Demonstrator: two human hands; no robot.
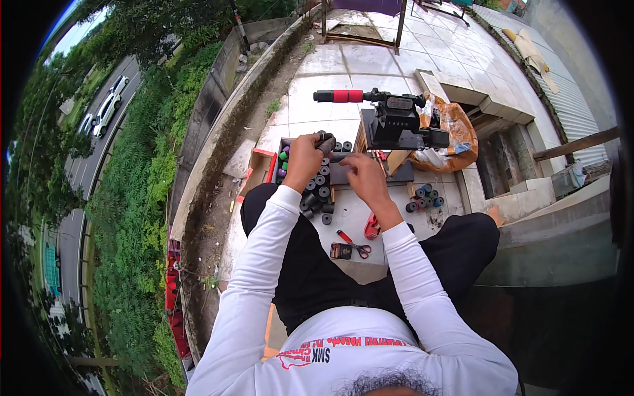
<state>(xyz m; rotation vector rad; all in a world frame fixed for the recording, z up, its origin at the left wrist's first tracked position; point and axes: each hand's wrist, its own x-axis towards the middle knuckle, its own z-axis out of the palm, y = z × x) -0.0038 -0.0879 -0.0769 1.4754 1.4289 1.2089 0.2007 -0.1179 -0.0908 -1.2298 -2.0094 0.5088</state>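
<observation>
My left hand (305, 160) is closed at the near side of the machine, with a small black roll (324, 136) at its fingertips. Just to its right, my right hand (367, 177) has its fingers bent together beside a dark cylinder (339, 157); what they pinch, if anything, is hidden. Several black rolls with pale, hollow ends (323, 192) stand and lie below and between my hands. Beyond my right hand stands a black machine (397, 119) on a stand, its red-gripped handle (347, 96) pointing left. An open box (284, 153) holding purple and green pieces sits left of my left hand.
Near my legs lie scissors (362, 251), a red-and-black tool (344, 235), a small black packet (341, 251) and a red tape dispenser (372, 228). Several more rolls (424, 198) cluster at right, below an orange-and-white plastic bag (456, 135). A low mossy wall (228, 119) borders the tiles at left.
</observation>
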